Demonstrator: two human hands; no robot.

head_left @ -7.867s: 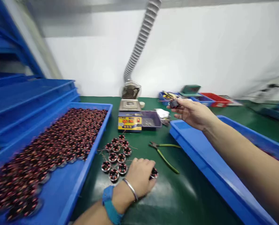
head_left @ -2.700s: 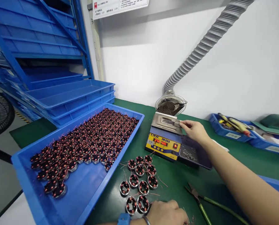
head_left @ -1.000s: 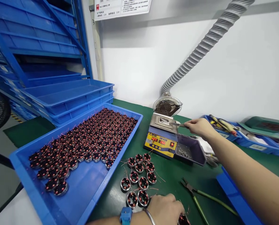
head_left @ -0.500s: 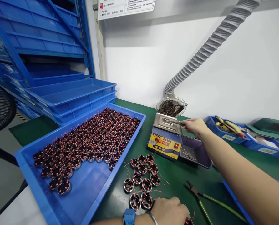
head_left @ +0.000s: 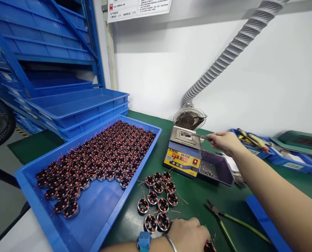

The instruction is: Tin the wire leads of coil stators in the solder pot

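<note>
Right of centre, the right hand [head_left: 222,141] has its grip clamped on a thin grey metal tool [head_left: 205,137], which reaches the right edge of a yellow-fronted metal box [head_left: 181,161]. At the bottom edge, the left hand [head_left: 189,233] curls against a round black-and-copper wound coil [head_left: 210,247]; whether its grip is closed, I cannot tell. Similar silver-rimmed coils [head_left: 163,205] stand left of it on the dark green worktop [head_left: 189,189], green-handled cutters [head_left: 215,211] lie lower right, and a coil-filled blue plastic tray [head_left: 93,210] spans the left

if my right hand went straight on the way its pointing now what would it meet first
Most likely the metal top of the yellow-fronted machine: the thin metal tool in your right hand points at its edge, though depth leaves contact unclear.
</note>
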